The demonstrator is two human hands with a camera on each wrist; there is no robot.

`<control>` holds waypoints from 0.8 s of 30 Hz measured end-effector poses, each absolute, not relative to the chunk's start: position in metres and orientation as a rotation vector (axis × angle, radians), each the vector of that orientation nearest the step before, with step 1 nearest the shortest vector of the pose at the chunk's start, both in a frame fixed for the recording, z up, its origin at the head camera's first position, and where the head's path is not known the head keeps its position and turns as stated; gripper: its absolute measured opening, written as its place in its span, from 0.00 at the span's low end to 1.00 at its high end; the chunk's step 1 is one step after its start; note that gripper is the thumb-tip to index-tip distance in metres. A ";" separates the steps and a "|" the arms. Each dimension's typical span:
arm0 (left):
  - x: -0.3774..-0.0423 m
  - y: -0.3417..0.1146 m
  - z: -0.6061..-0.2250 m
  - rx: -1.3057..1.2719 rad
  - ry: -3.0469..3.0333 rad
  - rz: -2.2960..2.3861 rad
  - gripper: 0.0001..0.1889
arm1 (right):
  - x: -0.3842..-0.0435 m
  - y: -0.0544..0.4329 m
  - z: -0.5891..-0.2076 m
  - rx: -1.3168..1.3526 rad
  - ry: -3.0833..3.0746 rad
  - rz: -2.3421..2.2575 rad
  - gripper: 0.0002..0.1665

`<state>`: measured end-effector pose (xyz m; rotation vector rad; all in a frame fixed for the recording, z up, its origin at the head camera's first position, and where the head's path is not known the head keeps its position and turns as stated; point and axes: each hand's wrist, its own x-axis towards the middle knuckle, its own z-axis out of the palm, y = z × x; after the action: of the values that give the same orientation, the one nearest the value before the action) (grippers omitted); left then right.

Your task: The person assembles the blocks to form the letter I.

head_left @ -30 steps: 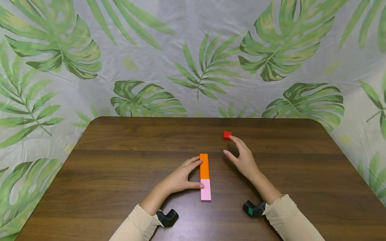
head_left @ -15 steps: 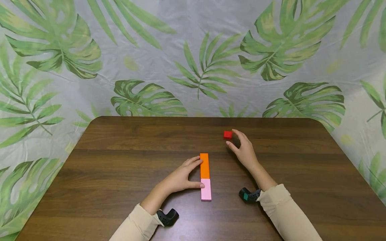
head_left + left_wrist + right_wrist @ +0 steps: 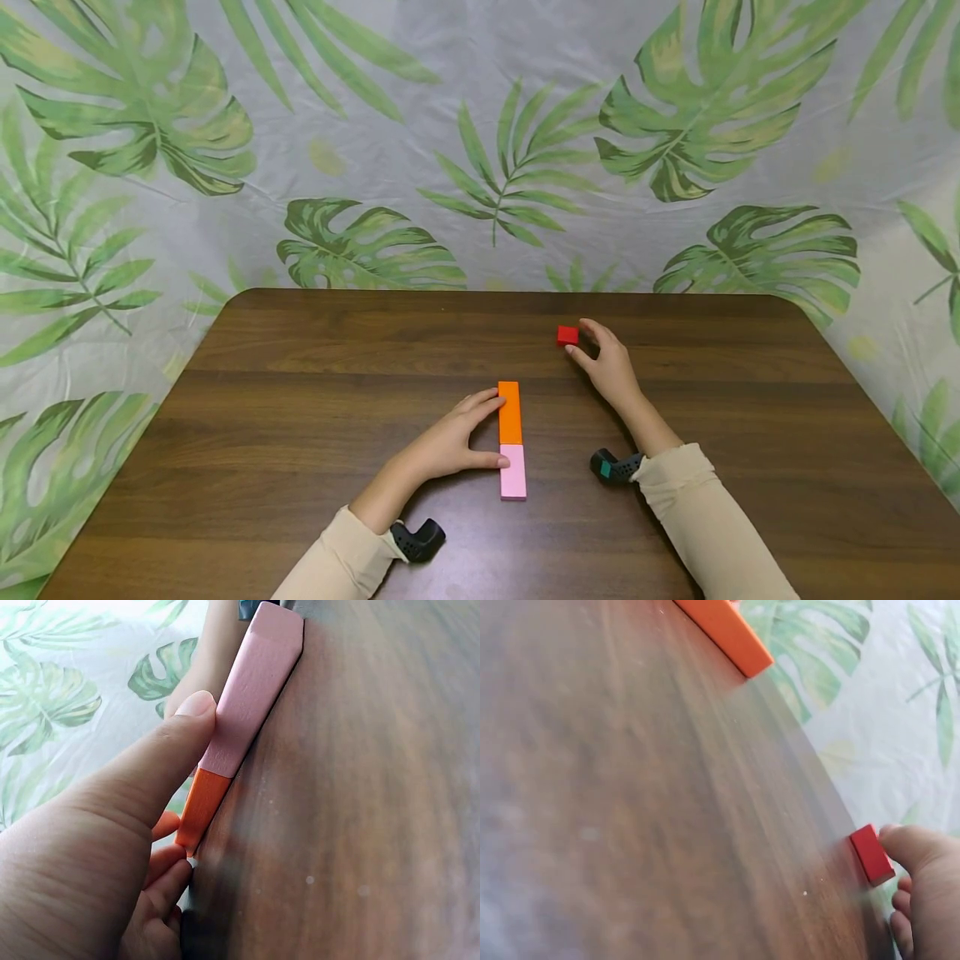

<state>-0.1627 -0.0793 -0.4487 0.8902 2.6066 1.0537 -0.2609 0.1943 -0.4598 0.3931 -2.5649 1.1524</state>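
An orange rectangular block (image 3: 509,413) and a pink one (image 3: 513,473) lie end to end in a line on the wooden table. My left hand (image 3: 442,442) rests along their left side, thumb (image 3: 196,705) on the pink block and fingertips at the orange one, fingers extended. Farther back lies a small red block (image 3: 567,335). Curved around its right side is my right hand (image 3: 611,367), the thumb at its near edge and the index finger by its far right corner. In the right wrist view the thumb (image 3: 907,844) is right at the red block's edge; the other fingers are partly hidden.
The brown wooden table (image 3: 315,350) ends at a far edge behind the red block. Behind it hangs a pale cloth (image 3: 525,67) with green leaf prints. A black strap-on device (image 3: 417,542) sits at the left wrist, another (image 3: 615,467) at the right.
My right hand has moved forward and its thumb has come up to the red block's near edge. The left hand and all the blocks stay where they were.
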 end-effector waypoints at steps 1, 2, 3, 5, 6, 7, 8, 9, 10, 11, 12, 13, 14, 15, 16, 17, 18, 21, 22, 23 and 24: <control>-0.163 -0.079 -0.449 0.891 2.606 1.054 0.44 | -0.262 0.194 -0.460 0.382 -2.582 1.157 0.31; -0.163 -0.079 -0.449 0.892 2.606 1.054 0.44 | -0.263 0.195 -0.460 0.371 -2.603 1.153 0.31; -0.163 -0.079 -0.449 0.893 2.606 1.053 0.44 | -0.264 0.195 -0.460 0.361 -2.623 1.149 0.31; -0.162 -0.079 -0.448 0.892 2.605 1.055 0.44 | -0.266 0.195 -0.460 0.350 -2.661 1.140 0.31; -0.162 -0.079 -0.448 0.890 2.604 1.056 0.44 | -0.267 0.195 -0.460 0.346 -2.678 1.139 0.31; -0.162 -0.079 -0.448 0.887 2.603 1.056 0.44 | -0.267 0.195 -0.460 0.348 -2.694 1.137 0.31; -0.162 -0.079 -0.448 0.885 2.603 1.056 0.44 | -0.268 0.195 -0.459 0.352 -2.708 1.135 0.32; -0.162 -0.080 -0.448 0.883 2.602 1.054 0.44 | -0.268 0.195 -0.459 0.358 -2.717 1.137 0.32; -0.162 -0.080 -0.448 0.881 2.601 1.052 0.44 | -0.268 0.195 -0.458 0.363 -2.726 1.139 0.31; -0.162 -0.080 -0.448 0.881 2.600 1.050 0.45 | -0.267 0.195 -0.458 0.369 -2.732 1.138 0.31; -0.162 -0.080 -0.449 0.880 2.601 1.047 0.45 | -0.267 0.195 -0.458 0.374 -2.736 1.138 0.30; -0.162 -0.080 -0.449 0.881 2.601 1.045 0.45 | -0.267 0.195 -0.457 0.376 -2.737 1.135 0.30; -0.162 -0.080 -0.449 0.881 2.600 1.045 0.45 | -0.267 0.195 -0.457 0.380 -2.734 1.133 0.29; -0.162 -0.080 -0.449 0.882 2.600 1.044 0.45 | -0.267 0.195 -0.457 0.383 -2.726 1.131 0.28; -0.162 -0.080 -0.449 0.883 2.600 1.046 0.45 | -0.267 0.195 -0.457 0.386 -2.718 1.128 0.27; -0.162 -0.080 -0.449 0.882 2.600 1.048 0.44 | -0.267 0.195 -0.457 0.391 -2.708 1.126 0.26; -0.162 -0.080 -0.450 0.882 2.601 1.050 0.44 | -0.267 0.195 -0.457 0.397 -2.699 1.124 0.26; -0.162 -0.080 -0.449 0.880 2.604 1.052 0.44 | -0.266 0.194 -0.457 0.399 -2.679 1.119 0.25; -0.162 -0.080 -0.449 0.880 2.604 1.053 0.44 | -0.266 0.194 -0.457 0.401 -2.675 1.120 0.24; -0.162 -0.080 -0.449 0.879 2.604 1.052 0.44 | -0.266 0.194 -0.457 0.400 -2.670 1.123 0.24; -0.162 -0.080 -0.449 0.880 2.604 1.051 0.44 | -0.266 0.194 -0.458 0.399 -2.665 1.124 0.24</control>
<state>-0.1621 -0.0798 -0.4487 0.8796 2.6040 1.0514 -0.2663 0.1943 -0.4578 0.3988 -2.6653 1.1244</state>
